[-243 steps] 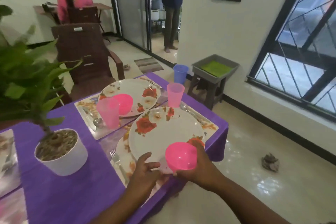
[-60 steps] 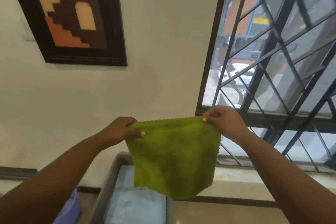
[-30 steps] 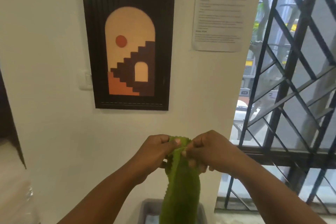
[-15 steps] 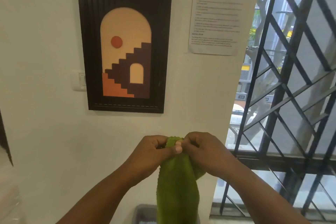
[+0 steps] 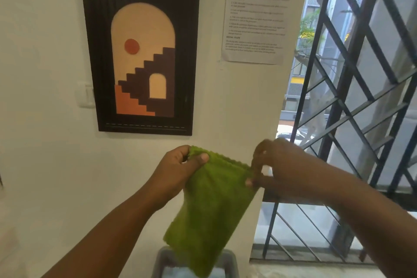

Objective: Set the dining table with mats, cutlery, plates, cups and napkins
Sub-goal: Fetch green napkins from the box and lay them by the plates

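A green cloth napkin (image 5: 212,205) hangs folded in half in front of a white wall. My left hand (image 5: 178,169) pinches its top left corner between thumb and fingers. My right hand (image 5: 273,165) pinches the top right corner; it is slightly blurred. The napkin's lower end hangs over a grey bin (image 5: 162,259) at the bottom of the view. The dining table, plates and cups are out of view.
A framed picture (image 5: 142,52) and a printed sheet (image 5: 255,13) hang on the wall ahead. A barred window (image 5: 361,119) fills the right side. Light blue cloth (image 5: 173,273) lies in the grey bin.
My hands, pressed together at the napkin's top half a second ago, have moved apart, spreading the folded napkin wider. Two seconds ago the napkin hung fully open.
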